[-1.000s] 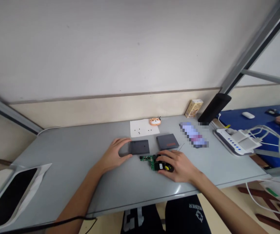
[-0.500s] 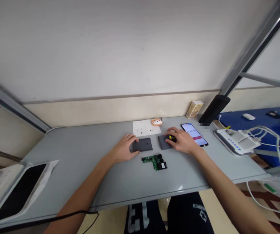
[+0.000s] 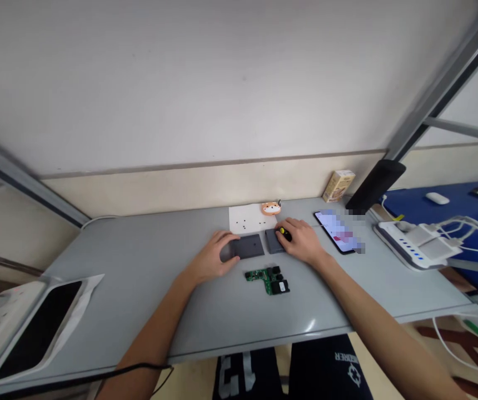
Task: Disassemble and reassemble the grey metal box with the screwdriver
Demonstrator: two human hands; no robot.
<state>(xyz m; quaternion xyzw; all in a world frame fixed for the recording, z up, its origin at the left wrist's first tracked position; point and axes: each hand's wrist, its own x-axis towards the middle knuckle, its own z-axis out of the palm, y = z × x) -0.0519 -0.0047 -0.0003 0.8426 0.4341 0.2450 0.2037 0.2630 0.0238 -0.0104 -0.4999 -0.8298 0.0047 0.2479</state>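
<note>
On the right leg of the dark shorts (image 3: 321,361), inverted to the viewer: pale lettering, apparently "GORER", with the opening of the word unclear; next to it, a round emblem (image 3: 354,375). On the left leg: large pale block characters (image 3: 248,372), one resembling "1", the other uncertain. On the circuit board (image 3: 268,284): a white label (image 3: 282,286), too small to read. On the carton (image 3: 338,186): illegible print. On the phone (image 3: 327,222): screen content partly pixelated, unreadable.

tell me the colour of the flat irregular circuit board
The flat irregular circuit board is green with black components; it shows best in the head view.
</note>
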